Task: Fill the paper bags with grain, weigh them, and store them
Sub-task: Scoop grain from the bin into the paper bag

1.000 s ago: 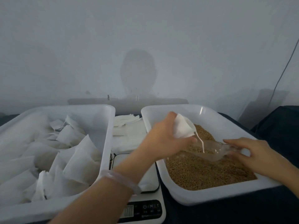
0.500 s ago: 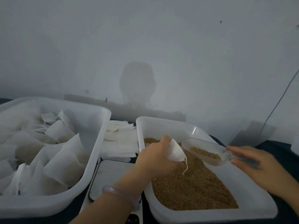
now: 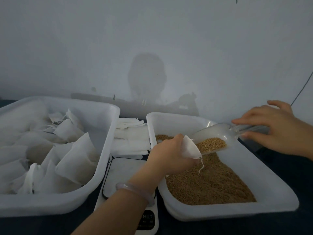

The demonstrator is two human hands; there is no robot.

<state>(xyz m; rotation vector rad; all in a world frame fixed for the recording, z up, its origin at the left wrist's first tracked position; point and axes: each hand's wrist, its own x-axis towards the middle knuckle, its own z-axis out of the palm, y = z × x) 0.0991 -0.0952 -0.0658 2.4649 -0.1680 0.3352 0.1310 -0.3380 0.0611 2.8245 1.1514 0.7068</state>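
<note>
Filling under way: a person's left hand (image 3: 169, 154) holds a small white paper bag (image 3: 190, 150) above the white tray (image 3: 271, 184) of grain (image 3: 211, 187), the grip curled round the bag's body. The right hand (image 3: 274, 131) pinches the handle of a clear plastic scoop (image 3: 211, 139) between thumb and fingers. The scoop is loaded with grain and its lip is at the bag's upper edge.

The pour looks best done slowly. The bag's mouth should be held open and tipped up toward the scoop, with both kept over the tray so that stray kernels fall back into the grain. The dangling drawstring (image 3: 201, 165) is best kept clear of the stream.

The bag's opening faces away, so it cannot be told whether the scoop's lip is inside it or only beside it, nor how much grain the bag holds. The left forearm crosses the scale (image 3: 125, 172) on the desk and covers most of its panel, which is unreadable in the dim light. In the bin (image 3: 106, 133) at left lie many white bags, and whether all are filled cannot be judged. A stack of flat bags (image 3: 130, 141) sits between bin and tray.
</note>
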